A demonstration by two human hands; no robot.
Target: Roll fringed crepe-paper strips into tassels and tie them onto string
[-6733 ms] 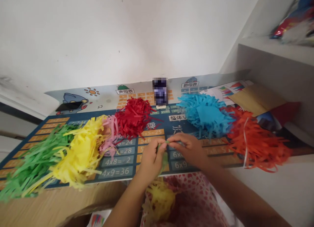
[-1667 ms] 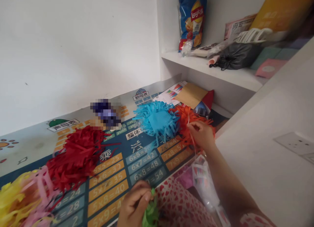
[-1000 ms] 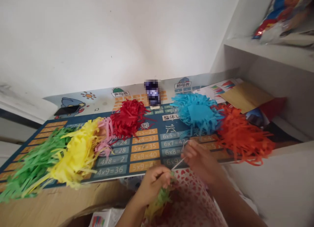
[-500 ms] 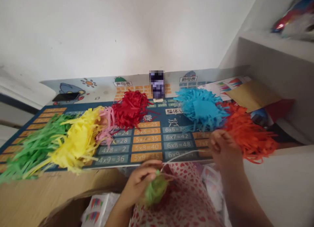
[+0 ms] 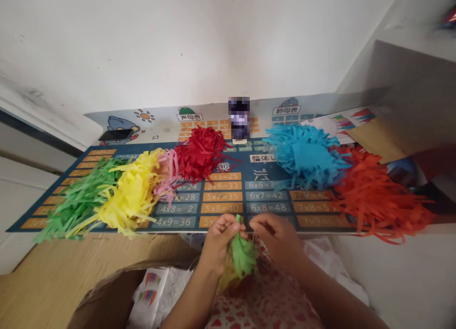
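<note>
In front of my lap, my left hand [image 5: 221,236] pinches the top of a light green paper tassel [image 5: 243,255]. Its fringed strips hang down, with yellow strips below the green. Close by on the right, my right hand [image 5: 277,235] has thumb and fingers pressed together on a thin pale string, which is only faintly visible beside the tassel. Heaps of fringed paper tassels lie on the desk: green [image 5: 83,196], yellow [image 5: 130,193], pink [image 5: 167,172] and red [image 5: 201,153] to the left, blue [image 5: 308,155] and orange-red [image 5: 381,196] to the right.
A phone [image 5: 239,120] stands upright against the wall. A dark phone [image 5: 117,135] lies at the back left. Brown paper [image 5: 377,138] rests at the back right. Below the desk, an open carton [image 5: 103,291] holds white printed packets [image 5: 148,291]. A shelf [image 5: 416,82] borders the right side.
My right hand has come left and down from a stretched-out string to beside the tassel. My left hand has raised the tassel slightly, now hanging more upright. The camera view has turned a little left.
</note>
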